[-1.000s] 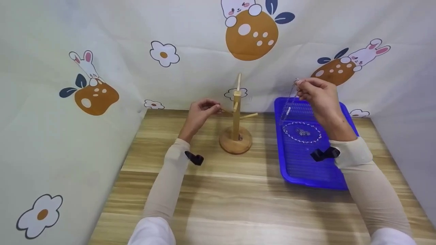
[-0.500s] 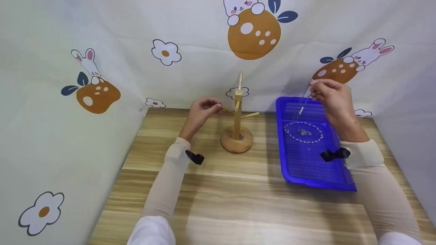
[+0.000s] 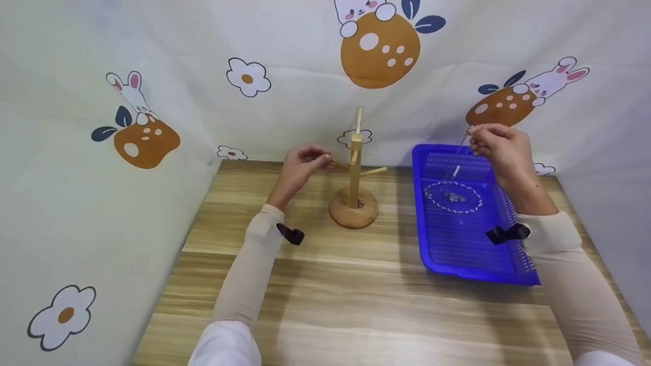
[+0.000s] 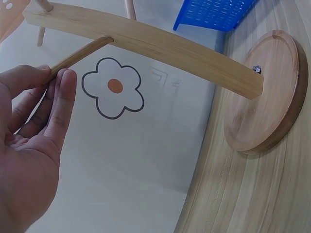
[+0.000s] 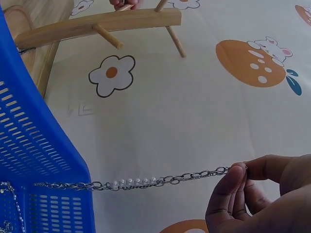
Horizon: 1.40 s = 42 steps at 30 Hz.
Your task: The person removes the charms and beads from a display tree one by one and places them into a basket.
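Right hand (image 3: 509,157) and left hand (image 3: 301,172), we see, are both closed to a pinch: the first holds a silvery chain (image 5: 194,176) with pearls, hanging over the blue basket (image 3: 420,229), where a beaded loop (image 3: 455,211) lies around a small silvery heap (image 3: 454,197); the second holds a peg (image 4: 80,54) of the wooden stand (image 3: 354,178). Behind, we notice the flowered cloth (image 3: 300,114).

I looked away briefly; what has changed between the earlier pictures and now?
The right hand has moved rightward and slightly down in the head view, carrying the chain. Nothing was newly grasped or released. The left hand still pinches a peg on the wooden stand; the stand, blue basket and beaded loop stayed put.
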### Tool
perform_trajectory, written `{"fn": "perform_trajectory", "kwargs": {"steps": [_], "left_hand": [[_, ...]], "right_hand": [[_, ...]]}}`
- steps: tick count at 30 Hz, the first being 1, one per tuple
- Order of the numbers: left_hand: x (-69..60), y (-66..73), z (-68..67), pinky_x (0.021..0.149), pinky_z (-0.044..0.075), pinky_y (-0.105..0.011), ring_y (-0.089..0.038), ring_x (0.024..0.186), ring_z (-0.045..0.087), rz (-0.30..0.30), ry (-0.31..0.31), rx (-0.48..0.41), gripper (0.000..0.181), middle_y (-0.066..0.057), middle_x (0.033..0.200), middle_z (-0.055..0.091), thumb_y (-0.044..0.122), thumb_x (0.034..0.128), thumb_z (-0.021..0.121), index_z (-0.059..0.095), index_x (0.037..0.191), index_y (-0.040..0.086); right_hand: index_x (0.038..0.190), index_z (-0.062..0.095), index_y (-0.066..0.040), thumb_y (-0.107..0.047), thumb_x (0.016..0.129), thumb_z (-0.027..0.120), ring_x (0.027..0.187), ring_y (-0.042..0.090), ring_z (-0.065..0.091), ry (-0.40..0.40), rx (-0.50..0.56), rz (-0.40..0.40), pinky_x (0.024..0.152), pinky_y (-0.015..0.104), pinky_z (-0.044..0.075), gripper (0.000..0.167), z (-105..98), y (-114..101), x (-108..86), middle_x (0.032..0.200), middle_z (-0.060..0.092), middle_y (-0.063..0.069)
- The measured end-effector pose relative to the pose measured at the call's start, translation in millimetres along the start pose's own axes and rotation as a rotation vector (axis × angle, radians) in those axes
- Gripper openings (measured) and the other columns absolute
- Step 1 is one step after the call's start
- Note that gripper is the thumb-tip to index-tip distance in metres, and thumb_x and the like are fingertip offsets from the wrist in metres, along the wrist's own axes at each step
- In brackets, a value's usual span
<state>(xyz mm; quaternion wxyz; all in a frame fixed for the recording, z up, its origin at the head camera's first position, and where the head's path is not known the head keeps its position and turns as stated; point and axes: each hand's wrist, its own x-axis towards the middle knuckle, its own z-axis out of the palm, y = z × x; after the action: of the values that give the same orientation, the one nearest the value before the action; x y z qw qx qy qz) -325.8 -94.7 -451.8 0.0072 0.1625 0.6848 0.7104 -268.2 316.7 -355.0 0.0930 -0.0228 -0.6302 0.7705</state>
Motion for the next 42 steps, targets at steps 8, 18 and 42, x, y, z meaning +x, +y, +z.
{"fn": "perform_trajectory", "kwargs": {"steps": [8,18,42], "left_hand": [[1.8,-0.7,0.0,0.099,0.066,-0.045,-0.018,0.094,0.075,0.025,-0.005,0.001,0.017,-0.034,0.12,0.07,0.005,0.1015,0.072,0.073,0.115,-0.005],[3.5,0.7,2.9,0.092,0.068,-0.032,-0.017,0.093,0.076,0.058,-0.014,-0.006,0.016,-0.012,0.107,0.077,0.007,0.1018,0.072,0.074,0.113,-0.005],[2.4,-3.0,0.3,0.093,0.068,-0.037,-0.018,0.093,0.076,0.051,0.002,-0.016,0.021,-0.024,0.111,0.076,0.004,0.1016,0.072,0.071,0.116,-0.011]], "right_hand": [[0.094,0.081,-0.002,-0.003,0.098,0.074,0.069,0.01,0.067,-0.024,-0.056,0.028,0.064,0.017,0.062,0.008,-9.6,10.8,-0.6,0.081,0.077,0.0],[0.096,0.079,-0.003,-0.004,0.1,0.071,0.072,0.01,0.066,-0.071,-0.142,0.054,0.064,0.017,0.061,0.009,-20.8,17.0,-4.3,0.082,0.074,-0.001],[0.105,0.073,0.003,-0.006,0.104,0.061,0.074,0.008,0.065,-0.242,-0.462,0.123,0.066,0.019,0.06,0.015,-33.8,50.9,-10.9,0.085,0.073,-0.007]]}}
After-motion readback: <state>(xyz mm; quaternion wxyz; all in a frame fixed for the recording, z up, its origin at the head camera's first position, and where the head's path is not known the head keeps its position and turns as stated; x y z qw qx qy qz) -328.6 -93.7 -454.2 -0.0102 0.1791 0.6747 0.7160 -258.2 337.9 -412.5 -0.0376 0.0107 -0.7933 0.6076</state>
